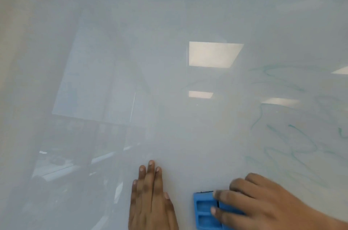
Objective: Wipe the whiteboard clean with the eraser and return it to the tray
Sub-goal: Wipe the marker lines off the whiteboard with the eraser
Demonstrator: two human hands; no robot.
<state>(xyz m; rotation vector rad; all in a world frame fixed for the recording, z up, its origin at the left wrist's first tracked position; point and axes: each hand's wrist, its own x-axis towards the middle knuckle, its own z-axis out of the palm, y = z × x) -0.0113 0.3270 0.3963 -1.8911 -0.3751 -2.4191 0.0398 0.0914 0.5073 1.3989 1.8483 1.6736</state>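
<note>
While the right-hand fingers (219, 195) are the point of contact, the readings run outward from them.

Right fingers: curled over the back of the blue moulded-plastic block eraser (206, 211), pressing it down; they grip the eraser.
Right hand (263, 201): enters from the lower right corner, blurred.
Left fingers (148, 173): laid flat, straight and close together, holding nothing.
Left hand (150, 201): palm down on the board, just beside the eraser, not touching it.
Eraser position: flat against the glossy white whiteboard (131, 60), near the lower edge of the view.
Board, left and centre: no marks visible; only reflections of ceiling light panels (214, 54) and room fittings.
Board, right: smeared teal marker strokes (293, 139) remain, up and to the right of the eraser.
Progress, as judged: wiping is partly done; the right-hand area is outstanding.
Tray: not in view; its location cannot be told.
Risk 1: light pressure or a loaded pad may smear the teal ink rather than lift it.
Risk 2: glare could hide faint residue, leaving patches missed.
Risk 3: the bracing left palm may leave prints on the cleaned surface.
Writing and brands: none legible; the strokes are too smeared to read, and the eraser shows no label.
</note>
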